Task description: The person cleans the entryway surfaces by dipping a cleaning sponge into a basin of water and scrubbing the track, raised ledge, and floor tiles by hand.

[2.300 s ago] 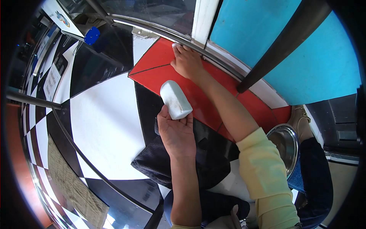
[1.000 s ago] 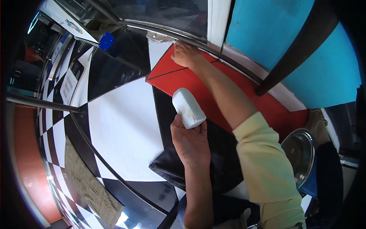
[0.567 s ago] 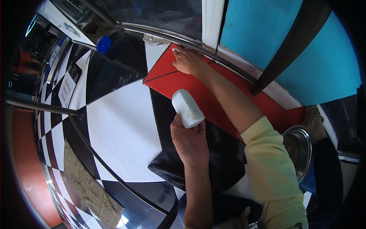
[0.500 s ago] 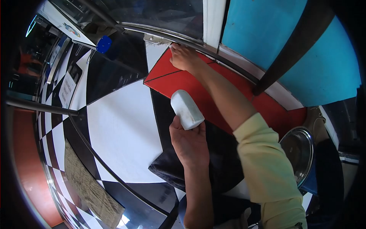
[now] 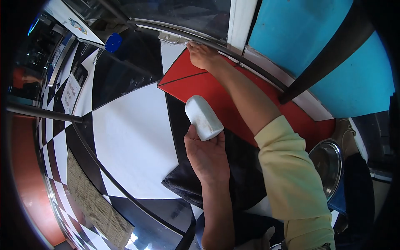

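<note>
My left hand [image 5: 207, 157] is closed round the lower end of a white block [image 5: 203, 118] with one rounded end and grey-brown smudges on its side. The block is tilted and held above the dark floor tile, its exact kind unclear. Further up, my right hand [image 5: 203, 56] reaches over the red tiles [image 5: 179, 85] to their far corner, beside the metal bar and the base of the glass. Its fingers are bent and pressed together near the floor. A small pale spot shows at the fingertips; what they hold, if anything, cannot be made out.
A steel bowl [image 5: 328, 166] stands at the right. Dark cloth [image 5: 237, 179] lies below my hands. Dark bars [image 5: 329, 54] cross the view before a blue panel [image 5: 287, 29]. At left are a doormat [image 5: 96, 200], a sign [image 5: 73, 93] and a white board [image 5: 71, 21].
My right hand has shifted slightly up along the far edge of the red tiles. The left hand keeps its hold on the white block. The whole view has shifted a little.
</note>
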Available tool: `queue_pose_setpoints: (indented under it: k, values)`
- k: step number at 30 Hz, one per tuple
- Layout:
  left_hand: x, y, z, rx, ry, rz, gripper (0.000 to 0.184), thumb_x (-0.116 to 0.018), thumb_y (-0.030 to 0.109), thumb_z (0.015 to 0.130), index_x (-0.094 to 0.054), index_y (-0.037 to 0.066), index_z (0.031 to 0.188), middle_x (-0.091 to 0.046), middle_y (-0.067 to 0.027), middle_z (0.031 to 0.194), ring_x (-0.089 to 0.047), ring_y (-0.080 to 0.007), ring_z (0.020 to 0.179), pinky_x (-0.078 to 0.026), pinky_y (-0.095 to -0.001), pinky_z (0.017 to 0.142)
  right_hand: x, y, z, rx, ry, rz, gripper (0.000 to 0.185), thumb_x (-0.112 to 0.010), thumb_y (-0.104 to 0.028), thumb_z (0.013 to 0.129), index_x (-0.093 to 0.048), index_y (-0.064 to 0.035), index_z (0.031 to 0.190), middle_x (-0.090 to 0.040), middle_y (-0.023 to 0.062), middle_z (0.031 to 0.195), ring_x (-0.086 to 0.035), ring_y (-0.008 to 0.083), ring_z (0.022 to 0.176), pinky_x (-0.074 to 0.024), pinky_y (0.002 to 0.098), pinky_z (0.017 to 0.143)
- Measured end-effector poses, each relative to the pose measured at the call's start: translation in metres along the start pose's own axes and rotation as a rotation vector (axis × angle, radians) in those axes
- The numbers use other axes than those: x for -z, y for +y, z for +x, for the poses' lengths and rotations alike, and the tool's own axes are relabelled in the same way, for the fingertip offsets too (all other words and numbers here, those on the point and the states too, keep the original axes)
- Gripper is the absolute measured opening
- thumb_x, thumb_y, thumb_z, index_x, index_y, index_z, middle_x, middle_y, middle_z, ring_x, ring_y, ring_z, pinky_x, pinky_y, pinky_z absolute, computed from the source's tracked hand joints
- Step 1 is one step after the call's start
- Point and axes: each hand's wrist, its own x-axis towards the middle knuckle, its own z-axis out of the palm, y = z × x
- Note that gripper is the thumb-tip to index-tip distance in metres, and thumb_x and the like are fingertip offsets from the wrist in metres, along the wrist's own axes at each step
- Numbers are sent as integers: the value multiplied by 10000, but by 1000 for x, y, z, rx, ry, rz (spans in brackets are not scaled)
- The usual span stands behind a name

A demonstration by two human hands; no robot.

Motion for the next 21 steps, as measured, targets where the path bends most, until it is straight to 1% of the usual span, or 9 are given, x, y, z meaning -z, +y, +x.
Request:
queue_pose_setpoints:
  k: [3, 6, 7, 10, 11, 13, 16, 19, 21]
  values:
    - [-2, 2, -1, 2, 13, -9, 410, -479, 339, 955, -493, 29, 1224, -587, -95, 1162, -588, -226, 1043, -462, -341, 912, -2, -14, -5, -43, -14, -122, 540, -411, -184, 900, -373, -3, 1408, -384, 136, 1465, -568, 280, 1172, -450, 433, 972]
    - [-3, 0, -3, 3, 21, -14, 409, -467, 334, 958, -494, 27, 1226, -593, -91, 1151, -589, -220, 1042, -461, -337, 914, 3, -26, -33, 117, -133, -29, 533, -434, -204, 899, -397, 22, 1380, -374, 171, 1460, -624, 315, 1070, -500, 430, 896]
    - [-3, 0, -2, 6, 16, -16, 408, -464, 332, 958, -495, 26, 1227, -595, -90, 1149, -588, -218, 1045, -460, -336, 914, -1, -26, -43, 177, -49, -15, 528, -445, -237, 902, -418, 27, 1359, -385, 176, 1449, -640, 331, 1019, -517, 435, 855]
    - [-3, -1, -2, 6, 5, -15, 408, -461, 332, 958, -497, 28, 1227, -596, -87, 1152, -583, -214, 1055, -457, -335, 913, 8, -22, -29, 83, -108, -81, 501, -440, -226, 905, -444, 28, 1337, -418, 169, 1428, -639, 308, 1023, -508, 425, 867]
    - [-2, 0, -3, 5, 3, -10, 408, -461, 333, 958, -499, 28, 1227, -595, -87, 1154, -581, -213, 1059, -455, -334, 913, 9, -21, -23, 50, -73, -106, 474, -421, -206, 909, -470, 28, 1318, -421, 162, 1432, -624, 289, 1063, -498, 420, 887]
    - [1, 2, -1, 7, -11, 29, 393, -486, 361, 950, -504, 59, 1201, -578, -77, 1186, -558, -214, 1096, -421, -367, 959, 8, -19, -8, -15, -2, -159, 435, -382, -166, 917, -523, 27, 1280, -427, 149, 1441, -593, 251, 1141, -478, 412, 929]
    - [3, 2, -1, 14, -21, 41, 385, -498, 373, 946, -505, 75, 1190, -561, -70, 1209, -541, -218, 1118, -399, -385, 984, 5, -18, 3, 5, -64, -210, 466, -431, -203, 903, -486, 11, 1314, -494, 149, 1365, -617, 289, 1079, -470, 445, 922]
    - [3, 1, 1, 14, -15, 25, 382, -496, 369, 947, -502, 75, 1192, -550, -69, 1221, -538, -222, 1118, -397, -385, 982, 18, -8, -9, 95, -234, -363, 481, -452, -225, 898, -492, 34, 1301, -520, 170, 1326, -596, 306, 1112, -432, 483, 968]
    - [4, 0, 0, 5, -9, 12, 382, -495, 368, 948, -500, 75, 1193, -543, -69, 1228, -537, -222, 1115, -397, -383, 980, 28, -4, -37, 38, -168, -290, 502, -469, -248, 895, -488, 54, 1295, -524, 186, 1314, -571, 317, 1145, -400, 492, 1006]
